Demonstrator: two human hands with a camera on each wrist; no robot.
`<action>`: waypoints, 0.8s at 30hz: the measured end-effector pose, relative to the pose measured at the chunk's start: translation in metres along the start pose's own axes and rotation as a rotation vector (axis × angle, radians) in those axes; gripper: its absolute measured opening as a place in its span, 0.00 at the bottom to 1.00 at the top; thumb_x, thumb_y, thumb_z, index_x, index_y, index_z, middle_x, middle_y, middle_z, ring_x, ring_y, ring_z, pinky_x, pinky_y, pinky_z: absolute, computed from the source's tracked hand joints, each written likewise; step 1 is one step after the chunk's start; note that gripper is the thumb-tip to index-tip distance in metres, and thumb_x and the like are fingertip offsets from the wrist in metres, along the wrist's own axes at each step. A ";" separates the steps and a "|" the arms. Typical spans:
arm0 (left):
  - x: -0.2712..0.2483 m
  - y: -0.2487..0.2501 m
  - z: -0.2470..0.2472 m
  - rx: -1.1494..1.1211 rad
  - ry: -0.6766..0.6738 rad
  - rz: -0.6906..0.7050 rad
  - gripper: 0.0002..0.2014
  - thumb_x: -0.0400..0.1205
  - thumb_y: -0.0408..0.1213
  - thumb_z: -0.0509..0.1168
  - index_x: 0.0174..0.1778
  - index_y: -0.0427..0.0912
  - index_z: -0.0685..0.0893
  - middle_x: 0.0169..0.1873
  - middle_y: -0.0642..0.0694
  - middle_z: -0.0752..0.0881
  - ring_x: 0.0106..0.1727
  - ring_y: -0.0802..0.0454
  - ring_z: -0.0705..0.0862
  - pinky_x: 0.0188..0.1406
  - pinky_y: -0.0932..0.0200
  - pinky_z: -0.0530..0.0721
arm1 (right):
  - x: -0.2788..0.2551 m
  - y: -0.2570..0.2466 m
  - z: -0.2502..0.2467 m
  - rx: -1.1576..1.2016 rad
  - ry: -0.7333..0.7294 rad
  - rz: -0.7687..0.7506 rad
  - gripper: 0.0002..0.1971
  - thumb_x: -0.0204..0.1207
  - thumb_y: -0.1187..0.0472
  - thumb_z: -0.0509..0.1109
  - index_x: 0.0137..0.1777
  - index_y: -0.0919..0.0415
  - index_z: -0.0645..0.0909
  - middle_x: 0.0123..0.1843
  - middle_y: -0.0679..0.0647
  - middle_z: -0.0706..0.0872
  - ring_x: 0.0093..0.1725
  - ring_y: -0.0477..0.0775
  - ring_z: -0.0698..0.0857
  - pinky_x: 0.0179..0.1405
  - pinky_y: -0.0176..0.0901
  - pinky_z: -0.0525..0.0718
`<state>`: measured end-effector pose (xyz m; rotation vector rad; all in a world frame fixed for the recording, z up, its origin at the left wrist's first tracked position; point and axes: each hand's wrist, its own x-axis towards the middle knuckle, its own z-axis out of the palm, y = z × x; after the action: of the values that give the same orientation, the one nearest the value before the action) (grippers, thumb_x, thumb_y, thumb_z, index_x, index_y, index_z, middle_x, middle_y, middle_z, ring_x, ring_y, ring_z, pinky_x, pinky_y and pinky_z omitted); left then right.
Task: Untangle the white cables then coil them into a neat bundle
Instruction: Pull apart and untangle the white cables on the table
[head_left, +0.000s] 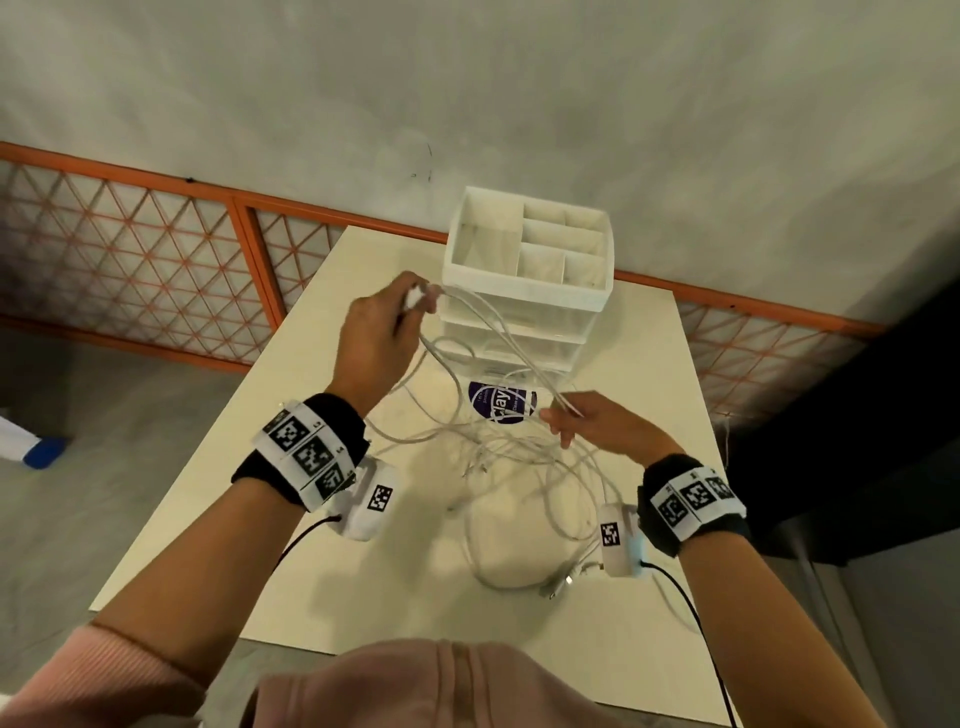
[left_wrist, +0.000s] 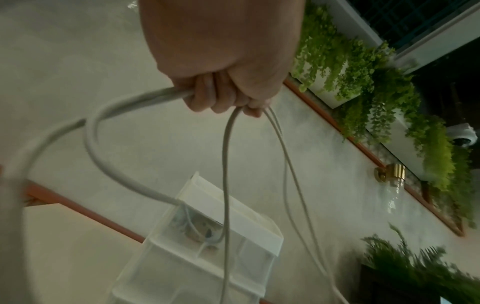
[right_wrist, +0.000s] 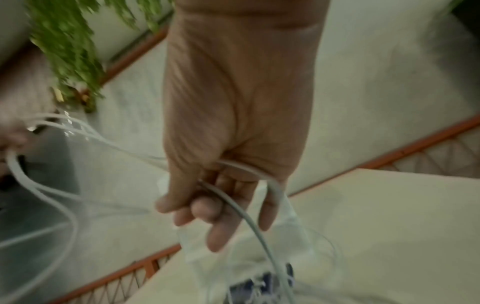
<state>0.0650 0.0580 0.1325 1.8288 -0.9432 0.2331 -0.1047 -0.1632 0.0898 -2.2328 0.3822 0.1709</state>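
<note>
A tangle of thin white cables (head_left: 519, 457) lies on the cream table (head_left: 644, 364), with loops lifted into the air. My left hand (head_left: 384, 332) is raised in front of the organiser and grips several cable strands (left_wrist: 226, 164) in a fist (left_wrist: 223, 96); a white plug end shows at its fingertips. My right hand (head_left: 587, 426) is lower, over the table's right half, and pinches a couple of strands (right_wrist: 249, 218) that run up to the left hand. In the right wrist view the fingers (right_wrist: 215, 226) curl loosely round the cable.
A white multi-compartment organiser with clear drawers (head_left: 524, 270) stands at the table's far middle. A purple round label (head_left: 501, 402) lies under the cables. An orange lattice railing (head_left: 156, 249) runs behind the table, and grey floor lies on both sides. Hanging plants (left_wrist: 389, 102) are seen in the wrist views.
</note>
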 end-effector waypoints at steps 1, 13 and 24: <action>0.001 -0.001 -0.003 -0.007 0.056 -0.019 0.11 0.85 0.40 0.57 0.42 0.39 0.79 0.34 0.43 0.87 0.19 0.60 0.72 0.22 0.64 0.69 | 0.002 0.014 0.005 -0.026 -0.019 0.033 0.14 0.82 0.54 0.64 0.34 0.54 0.79 0.31 0.48 0.84 0.35 0.46 0.84 0.43 0.34 0.78; -0.030 -0.049 -0.011 0.287 -0.112 -0.162 0.12 0.86 0.43 0.57 0.41 0.41 0.77 0.28 0.43 0.81 0.31 0.37 0.80 0.27 0.52 0.73 | 0.003 0.007 -0.033 0.282 0.657 -0.153 0.14 0.86 0.59 0.54 0.38 0.50 0.72 0.25 0.48 0.68 0.21 0.41 0.70 0.28 0.42 0.86; -0.052 -0.061 -0.011 0.437 -0.035 -0.353 0.11 0.87 0.38 0.53 0.52 0.34 0.76 0.38 0.26 0.83 0.39 0.26 0.81 0.30 0.47 0.70 | -0.023 0.033 -0.038 -0.077 0.512 0.010 0.18 0.70 0.51 0.77 0.27 0.56 0.73 0.25 0.52 0.72 0.27 0.49 0.69 0.27 0.34 0.65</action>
<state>0.0748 0.1034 0.0667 2.3714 -0.6048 0.1975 -0.1373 -0.2072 0.0959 -2.3334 0.6676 -0.3961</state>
